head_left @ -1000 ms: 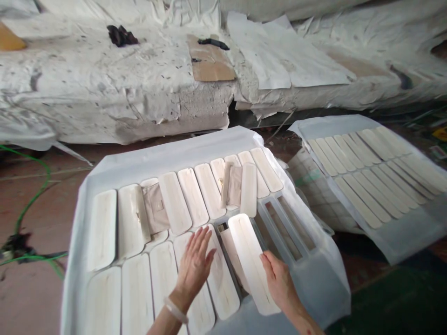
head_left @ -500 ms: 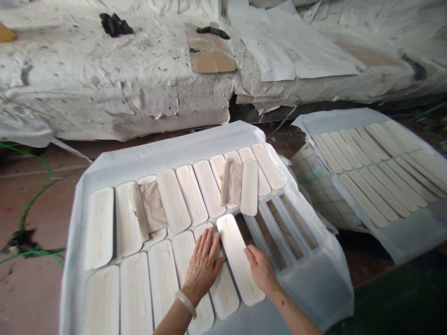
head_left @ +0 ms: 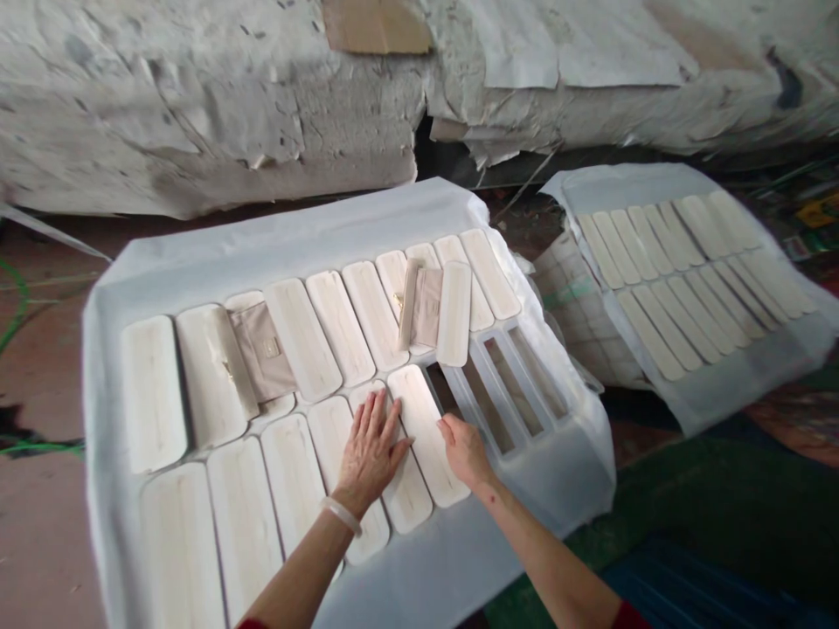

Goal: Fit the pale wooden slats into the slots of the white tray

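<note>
In the head view, my left hand (head_left: 368,456) lies flat with fingers spread on a pale panel with rounded corners, its thumb reaching toward the neighbouring one. My right hand (head_left: 467,451) pinches the right edge of that neighbouring pale panel (head_left: 417,406), which rests over the frame in line with the others. To its right, bare slots (head_left: 488,397) show between white bars. Two opened pieces with beige fabric lining, one left (head_left: 267,348) and one right (head_left: 427,307), lie across the back row. Each has small gold-coloured metal on its edge.
White sheeting (head_left: 517,559) covers the rack around the panels. At the right stands a second covered rack (head_left: 695,406) with two rows of similar panels. Behind runs a long ledge wrapped in worn white sheeting (head_left: 216,131), with cardboard (head_left: 377,26) on it. A green hose (head_left: 39,448) lies at the left.
The held panel has come down from a slight tilt to lie in line with the row, my right hand still on its edge. The whole view has shifted, so the rack sits higher and further left.
</note>
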A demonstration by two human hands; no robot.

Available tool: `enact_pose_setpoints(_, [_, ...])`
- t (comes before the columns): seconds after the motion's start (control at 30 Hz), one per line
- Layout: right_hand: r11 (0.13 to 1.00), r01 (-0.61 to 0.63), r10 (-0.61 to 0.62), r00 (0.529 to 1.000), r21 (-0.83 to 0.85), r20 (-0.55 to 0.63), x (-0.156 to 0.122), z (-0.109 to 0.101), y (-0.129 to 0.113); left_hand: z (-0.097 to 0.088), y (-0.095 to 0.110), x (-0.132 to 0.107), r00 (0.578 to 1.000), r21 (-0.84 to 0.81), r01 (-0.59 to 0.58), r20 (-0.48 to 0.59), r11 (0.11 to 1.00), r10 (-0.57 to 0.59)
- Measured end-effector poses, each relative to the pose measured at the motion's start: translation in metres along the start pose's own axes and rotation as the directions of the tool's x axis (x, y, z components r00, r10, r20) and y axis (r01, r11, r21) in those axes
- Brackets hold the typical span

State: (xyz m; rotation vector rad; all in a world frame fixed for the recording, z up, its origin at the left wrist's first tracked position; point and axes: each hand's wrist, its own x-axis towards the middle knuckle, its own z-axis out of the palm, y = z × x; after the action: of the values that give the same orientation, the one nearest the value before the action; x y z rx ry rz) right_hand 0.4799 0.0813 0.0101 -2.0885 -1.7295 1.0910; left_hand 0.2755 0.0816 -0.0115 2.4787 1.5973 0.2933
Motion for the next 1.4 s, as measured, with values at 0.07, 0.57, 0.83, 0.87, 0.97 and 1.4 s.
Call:
enact_pose_setpoints(0.07, [1.0, 0.009, -0.009, 1.0, -0.021, 0.003, -0.001, 0.0, 0.001, 0.001, 0.0, 0.0, 1.0, -0.021, 0.001, 0.012, 1.0, -0.001])
enact_pose_setpoints(0.57, [0.937, -0.055, 0.068, 0.997, -0.344, 0.026, 0.002, -0.003, -0.018, 0.002, 0.0, -0.001, 0.998, -0.01, -0.01, 0.067, 1.0, 0.01])
enact_pose_setpoints(0.83, [0.935, -0.07, 0.076, 0.997, -0.347, 0.004, -0.011, -0.018, -0.023, 0.001, 0.0, -0.002, 0.998, 0.01, -0.019, 0.065, 1.0, 0.018])
enact_pose_setpoints(0.87, [0.944, -0.099, 0.099, 0.995, -0.315, -0.016, -0.02, -0.018, -0.023, 0.001, 0.0, -0.002, 0.998, 0.011, -0.016, 0.066, 1.0, 0.015])
enact_pose_setpoints(0.97, [0.972, -0.187, 0.186, 0.982, -0.141, -0.023, -0.059, -0.006, -0.02, 0.001, 0.0, -0.002, 0.997, 0.005, -0.009, 0.071, 1.0, 0.008])
enact_pose_setpoints(1.4, [0.926, -0.309, 0.335, 0.938, 0.216, -0.093, -0.122, 0.059, -0.029, 0.002, 0.0, -0.006, 0.999, -0.055, -0.008, 0.036, 0.998, 0.01])
